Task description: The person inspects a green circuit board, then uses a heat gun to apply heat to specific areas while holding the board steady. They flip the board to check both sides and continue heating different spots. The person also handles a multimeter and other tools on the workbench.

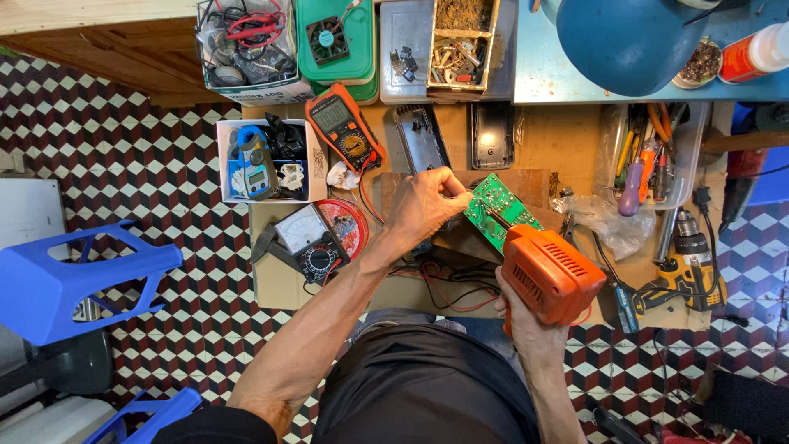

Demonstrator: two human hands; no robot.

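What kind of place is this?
Probably an electronics repair bench: an orange digital multimeter, a green circuit board steadied by the left hand, and an orange power tool in the right hand.

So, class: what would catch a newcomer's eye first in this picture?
The orange tool gripped in the right hand, near centre, its tip on a green circuit board. The left hand steadies that board. Left of it lie an orange multimeter and a blue stool on the checkered floor.
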